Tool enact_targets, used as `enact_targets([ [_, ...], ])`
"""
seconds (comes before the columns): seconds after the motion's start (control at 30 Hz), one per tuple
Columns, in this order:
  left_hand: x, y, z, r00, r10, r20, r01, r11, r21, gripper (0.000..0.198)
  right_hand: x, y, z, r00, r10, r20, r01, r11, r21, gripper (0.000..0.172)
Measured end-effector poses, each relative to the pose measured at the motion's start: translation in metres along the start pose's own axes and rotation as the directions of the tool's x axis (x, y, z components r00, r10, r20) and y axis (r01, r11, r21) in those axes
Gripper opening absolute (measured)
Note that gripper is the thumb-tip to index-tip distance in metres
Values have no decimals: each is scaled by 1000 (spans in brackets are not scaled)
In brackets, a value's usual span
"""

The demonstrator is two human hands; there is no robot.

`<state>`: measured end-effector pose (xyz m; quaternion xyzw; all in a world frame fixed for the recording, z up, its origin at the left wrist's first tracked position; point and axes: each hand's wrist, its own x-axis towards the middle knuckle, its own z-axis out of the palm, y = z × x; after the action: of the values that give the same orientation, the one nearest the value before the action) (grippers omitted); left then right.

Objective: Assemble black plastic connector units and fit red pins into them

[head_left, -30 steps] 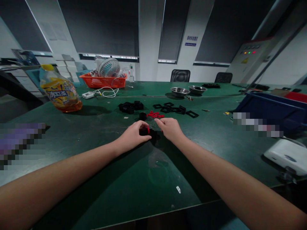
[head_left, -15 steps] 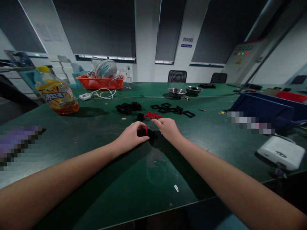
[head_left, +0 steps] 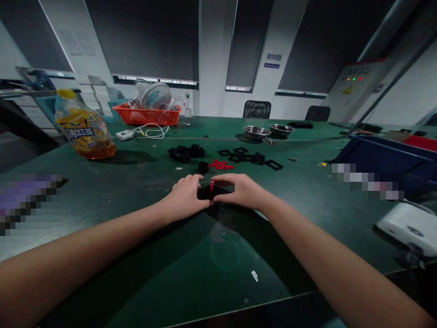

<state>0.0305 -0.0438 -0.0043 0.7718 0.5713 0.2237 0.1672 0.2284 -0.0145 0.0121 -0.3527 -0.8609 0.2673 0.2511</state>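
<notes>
On glossy tabletop [head_left: 218, 264], hands [head_left: 187, 195] around black part [head_left: 204, 193], slim red piece [head_left: 211, 187]

Cannot fully trace black part [head_left: 205, 193], partly covered by left hand [head_left: 186, 196] and right hand [head_left: 244, 191]; cannot read purple wall label [head_left: 271, 66].

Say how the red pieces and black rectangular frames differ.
The red pieces are bright red; the rectangular frames are black. Each red piece looks smaller than a frame. The red pieces lie bunched together, while the frames spread wider. Both groups lie on the green table.
</notes>
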Motion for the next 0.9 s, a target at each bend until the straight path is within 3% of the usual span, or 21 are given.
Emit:
enact_targets([
  [0.2, -1, -4, 8, 999, 53, 8, -50, 975, -216, 60, 0, -4, 2, 996, -64, 66, 74, 981, -178, 37],
  [0.5, -4, 0, 12, 992, 79, -97, -102, 961, -256, 61, 0, 0, -3, 998, -40, 51, 50, 972, -231, 38],
  [0.63, -2, -2, 14, 993, 68, -101, -93, 961, -260, 60, -1, -1, -12, 999, 43, 33, -32, 961, -274, 36],
  [0.77, -1, -2, 14, 993, 80, -91, -99, 966, -237, 59, -1, 2, -23, 979, 202, -15, -194, 913, -358, 33],
  [0.83, -1, -2, 14, 994, 73, -80, -89, 969, -230, 59, -2, 5, -29, 956, 289, -57, -287, 866, -409, 33],
  [0.9, -2, -2, 13, 995, 72, -72, -86, 971, -225, 59, -3, 8, -36, 902, 412, -130, -424, 786, -450, 34],
])
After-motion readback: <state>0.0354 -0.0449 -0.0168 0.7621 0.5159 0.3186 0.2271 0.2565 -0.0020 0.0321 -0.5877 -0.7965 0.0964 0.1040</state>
